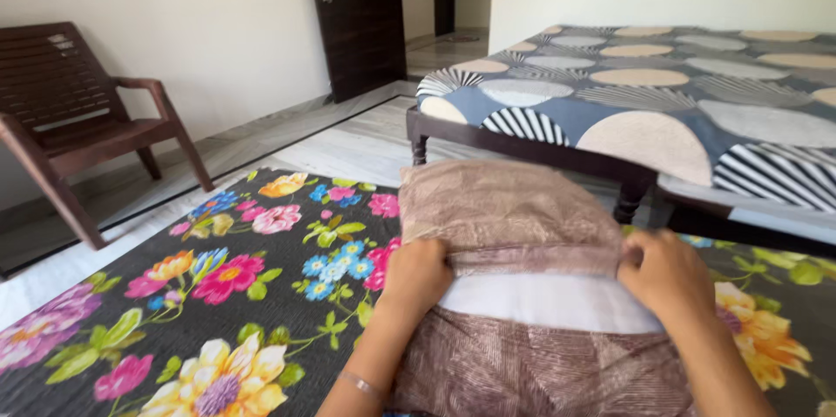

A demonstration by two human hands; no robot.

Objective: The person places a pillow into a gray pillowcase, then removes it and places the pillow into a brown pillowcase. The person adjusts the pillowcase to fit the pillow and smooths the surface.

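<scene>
A brown patterned pillow cover (509,212) lies on a dark floral bedsheet (244,295) in front of me, with a white pillow (549,302) showing at its open edge. My left hand (416,273) is shut on the cover's edge at the left. My right hand (666,273) grips the same edge at the right. A thin bangle sits on my left wrist. The lower part of the cover (522,369) lies between my forearms.
A second bed (662,95) with a blue and beige circle-patterned sheet stands ahead on dark wooden legs. A brown slatted chair (78,112) is at the left by the wall. A dark door (361,16) stands beyond, with marble floor between.
</scene>
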